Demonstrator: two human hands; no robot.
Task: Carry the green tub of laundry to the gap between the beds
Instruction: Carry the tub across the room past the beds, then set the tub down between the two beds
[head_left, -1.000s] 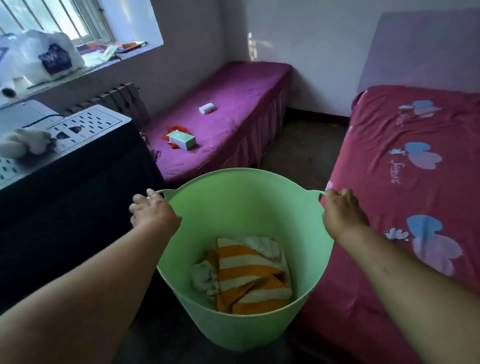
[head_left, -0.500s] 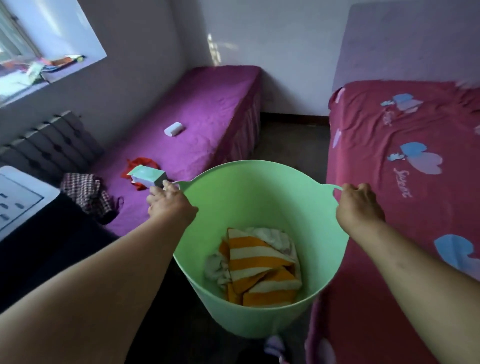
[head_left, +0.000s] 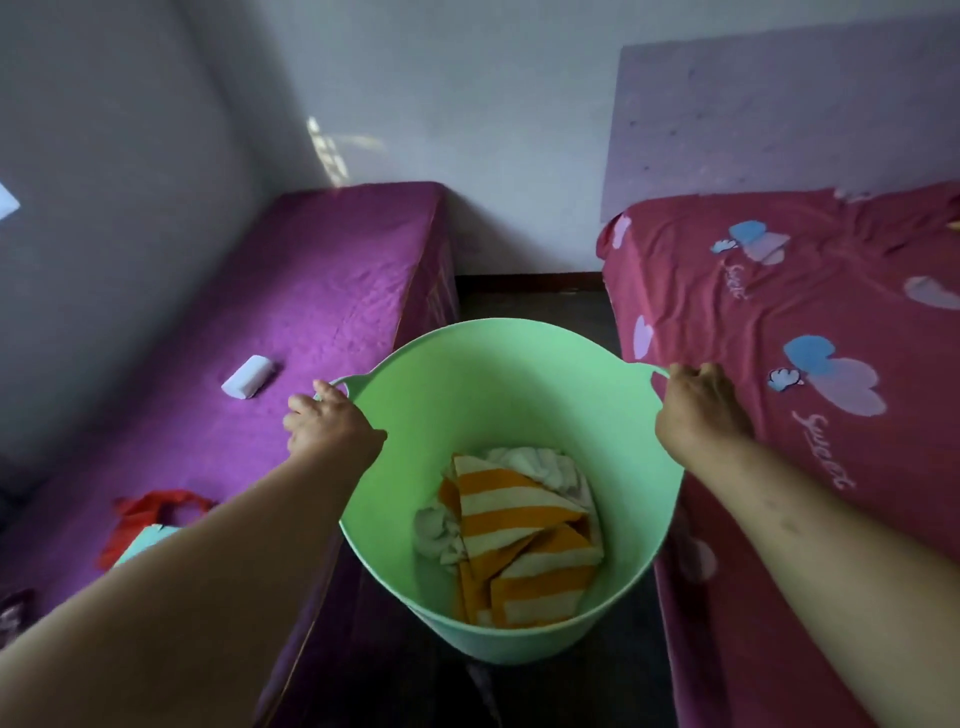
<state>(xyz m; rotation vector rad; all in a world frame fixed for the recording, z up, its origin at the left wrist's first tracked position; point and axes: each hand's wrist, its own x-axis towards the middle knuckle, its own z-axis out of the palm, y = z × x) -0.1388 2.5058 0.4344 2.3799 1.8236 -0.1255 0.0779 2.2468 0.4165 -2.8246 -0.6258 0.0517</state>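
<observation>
A light green tub (head_left: 498, 384) hangs in front of me over the dark floor strip between two beds. Inside lies laundry (head_left: 519, 525): an orange-and-white striped cloth on top of white cloth. My left hand (head_left: 324, 423) is closed around the tub's left handle. My right hand (head_left: 698, 405) grips the right handle. The purple bed (head_left: 332, 280) runs along the left of the tub, the red bed (head_left: 810, 322) with heart prints along the right.
On the purple bed lie a small white packet (head_left: 248, 376), a red cloth (head_left: 150, 512) and a pale green box (head_left: 143, 543) partly behind my left arm. The floor gap (head_left: 535, 306) ends at a white wall with a dark skirting board.
I have moved forward with the tub into the gap. The window, radiator and dark table have left the view. Both hands keep their hold on the handles.
</observation>
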